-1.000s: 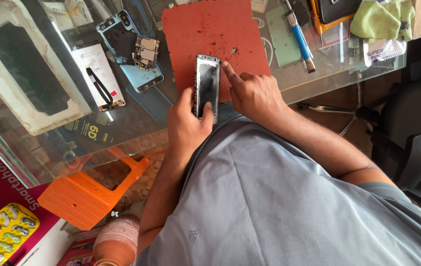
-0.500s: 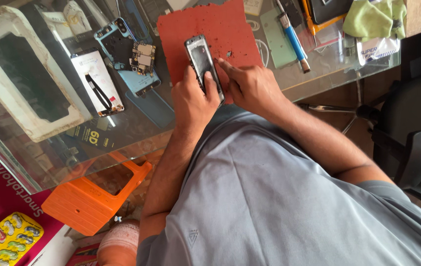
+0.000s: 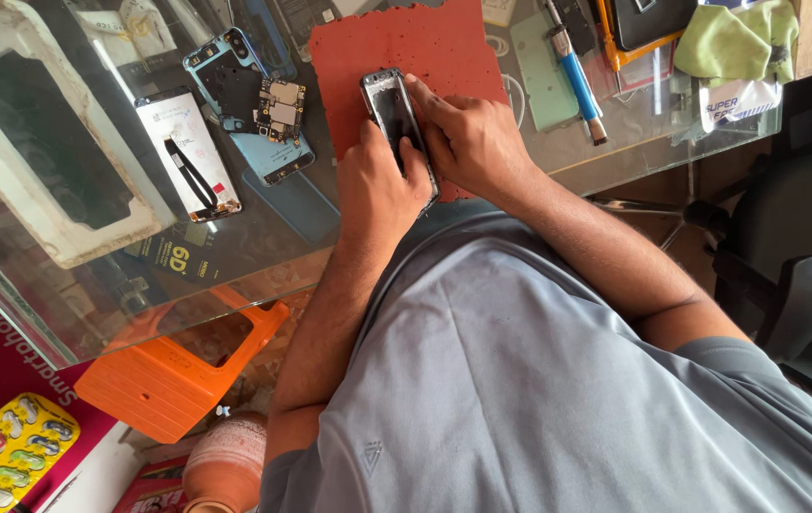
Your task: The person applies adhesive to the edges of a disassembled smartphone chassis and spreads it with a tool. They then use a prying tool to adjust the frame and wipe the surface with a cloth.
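A dark smartphone point(image 3: 389, 106) with a silver frame lies lengthwise on a red work mat point(image 3: 406, 47) on the glass table point(image 3: 64, 285). My left hand point(image 3: 377, 185) grips its near end from the left side. My right hand point(image 3: 471, 141) holds its right edge, with the index finger pressed against the frame near the top.
Left of the mat lie an opened blue phone back with circuit board point(image 3: 264, 109), a white phone part with black tweezers point(image 3: 189, 161) and a white foam tray point(image 3: 45, 142). A blue-handled tool point(image 3: 577, 81) and green cloth point(image 3: 734, 43) sit to the right. An orange stool point(image 3: 173, 375) stands below the glass.
The phone and both hands have shifted up the red mat, away from the table edge. My right hand has closed in on the phone's right edge.
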